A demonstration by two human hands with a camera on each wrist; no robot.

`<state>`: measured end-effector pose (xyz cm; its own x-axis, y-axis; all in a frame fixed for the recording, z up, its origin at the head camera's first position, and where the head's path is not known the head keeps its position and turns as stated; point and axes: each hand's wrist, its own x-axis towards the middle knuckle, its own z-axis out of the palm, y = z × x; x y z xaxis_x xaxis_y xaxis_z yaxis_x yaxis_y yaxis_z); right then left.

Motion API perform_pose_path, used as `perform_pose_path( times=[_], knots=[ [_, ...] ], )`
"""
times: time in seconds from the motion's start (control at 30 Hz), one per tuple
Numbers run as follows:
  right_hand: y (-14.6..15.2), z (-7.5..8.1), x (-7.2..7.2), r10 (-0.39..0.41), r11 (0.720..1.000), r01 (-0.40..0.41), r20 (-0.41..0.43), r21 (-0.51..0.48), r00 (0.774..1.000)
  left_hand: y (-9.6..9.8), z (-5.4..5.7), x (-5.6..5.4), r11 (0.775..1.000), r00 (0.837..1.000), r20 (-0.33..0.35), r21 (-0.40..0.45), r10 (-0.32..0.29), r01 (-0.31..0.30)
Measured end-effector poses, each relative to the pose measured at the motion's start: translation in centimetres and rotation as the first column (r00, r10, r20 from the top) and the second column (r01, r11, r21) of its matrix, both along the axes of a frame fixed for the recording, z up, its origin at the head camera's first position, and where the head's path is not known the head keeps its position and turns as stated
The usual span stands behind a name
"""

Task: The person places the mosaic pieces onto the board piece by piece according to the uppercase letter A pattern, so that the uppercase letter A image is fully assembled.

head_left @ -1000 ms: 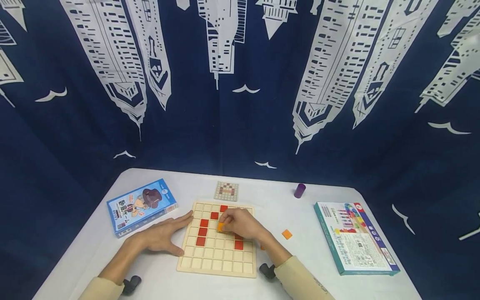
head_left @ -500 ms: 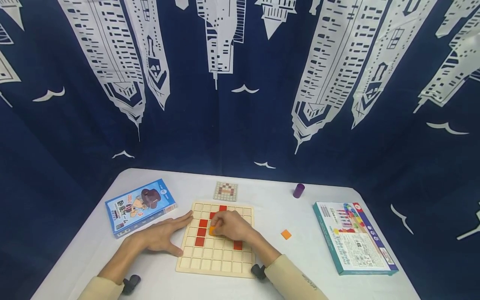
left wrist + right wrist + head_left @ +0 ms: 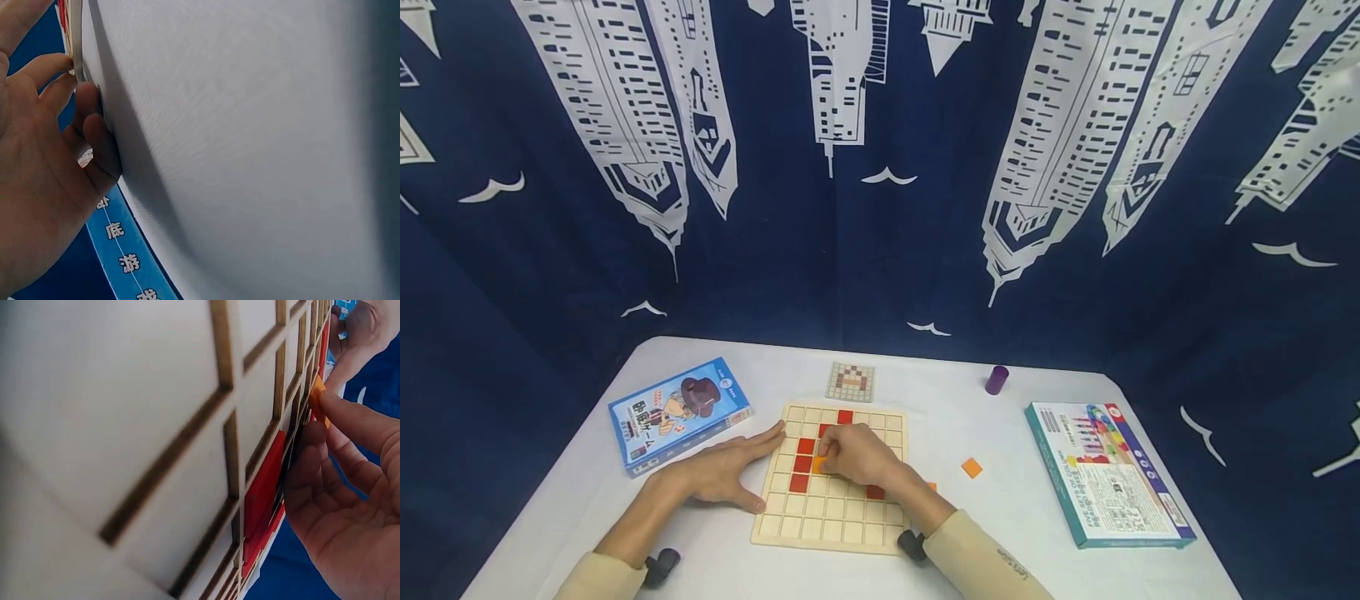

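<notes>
A pale wooden grid board (image 3: 832, 530) lies on the table with several red square tiles (image 3: 800, 482) set in its cells. Between thumb and fingers my right hand (image 3: 859, 454) pinches an orange square tile (image 3: 820, 465), at a cell just right of the red column. The right wrist view shows that orange tile (image 3: 319, 400) tilted at the board's surface. My left hand (image 3: 718, 475) rests along the board's left edge, fingers spread, with thumb and fingertips touching the rim. My right hand and forearm hide part of the board.
A small pattern card (image 3: 851, 382) lies behind the board. A blue game box (image 3: 679, 412) is at the left and a teal-edged box (image 3: 1108, 475) at the right. A loose orange tile (image 3: 972, 467) and a purple cylinder (image 3: 997, 380) lie right of the board.
My right hand has moved left across the board with the orange tile, to beside the red column. My left hand keeps its place at the board's edge.
</notes>
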<state>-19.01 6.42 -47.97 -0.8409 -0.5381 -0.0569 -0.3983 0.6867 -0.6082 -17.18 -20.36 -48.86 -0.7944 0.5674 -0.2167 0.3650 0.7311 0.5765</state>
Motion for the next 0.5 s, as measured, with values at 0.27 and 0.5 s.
perform_pose_path(
  times=[0.27,0.5],
  knots=[
    [-0.05,0.18,0.10,-0.005,0.999,0.006,-0.012,0.040,1.000,0.05,0.18,0.05,1.000,1.000,0.003,-0.003,0.001,-0.001],
    [-0.05,0.38,0.34,-0.006,0.999,0.006,-0.001,0.040,1.000,0.08,0.10,0.04,1.000,1.000,0.007,-0.002,0.006,-0.006]
  ],
)
